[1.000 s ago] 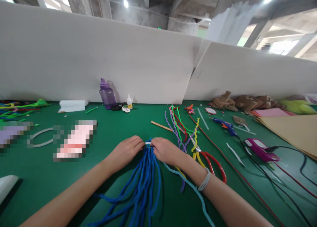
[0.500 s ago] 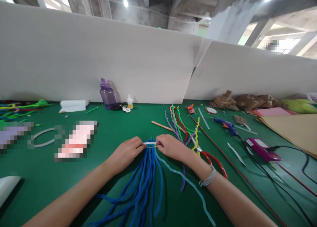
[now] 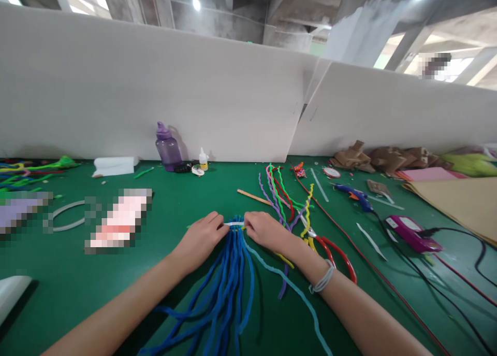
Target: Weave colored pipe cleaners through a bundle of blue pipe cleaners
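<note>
Left hand [image 3: 204, 238] pinching one end of a white strip [image 3: 234, 224], right hand [image 3: 266, 231] pinching the other; held at both ends, I'd judge, so it lies straight across the blue strands [image 3: 230, 268]. These fan over the green table [image 3: 182, 200] toward the person, tails away from the grip. Light-blue strand [image 3: 301, 293] trails rightward. Scissors [image 3: 347, 257] beside right forearm, probably for easy reach.

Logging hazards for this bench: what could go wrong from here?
1. The left hand and right hand pinch the white strip; if one grip loosens, it might shift against the blue strands.
2. The light blue strand trails close to the right forearm, so it could get dragged.
3. The scissors lie beside that forearm; a sideways sweep may knock them.
</note>
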### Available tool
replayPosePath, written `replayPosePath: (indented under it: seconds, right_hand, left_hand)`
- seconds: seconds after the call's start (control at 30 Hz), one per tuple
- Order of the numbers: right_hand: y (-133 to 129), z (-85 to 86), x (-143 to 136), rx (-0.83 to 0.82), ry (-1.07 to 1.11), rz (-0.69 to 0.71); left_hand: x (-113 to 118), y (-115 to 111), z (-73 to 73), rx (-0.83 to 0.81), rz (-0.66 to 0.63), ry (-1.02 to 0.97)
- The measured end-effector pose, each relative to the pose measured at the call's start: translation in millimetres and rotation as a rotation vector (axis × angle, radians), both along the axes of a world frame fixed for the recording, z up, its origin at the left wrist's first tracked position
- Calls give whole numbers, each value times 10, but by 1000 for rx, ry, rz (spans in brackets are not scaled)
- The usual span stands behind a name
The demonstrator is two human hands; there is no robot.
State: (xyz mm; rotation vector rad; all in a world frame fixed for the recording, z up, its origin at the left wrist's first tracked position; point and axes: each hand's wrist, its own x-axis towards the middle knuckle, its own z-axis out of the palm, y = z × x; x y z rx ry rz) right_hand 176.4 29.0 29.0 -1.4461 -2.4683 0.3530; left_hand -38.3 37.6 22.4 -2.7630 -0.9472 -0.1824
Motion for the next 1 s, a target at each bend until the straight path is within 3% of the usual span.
replayPosePath:
  seconds: [0.23, 0.6, 1.0]
  right_hand:
    - [4, 10, 25, -21, 57, 5]
    - [-40, 52, -47, 87, -131, -26]
    - [-40, 56, -117, 144, -179, 76]
  left_hand:
    - [-48, 14, -70, 18, -37, -86]
    - [1, 1, -55, 26, -13, -75]
    - [-1, -2, -47, -6, -27, -118]
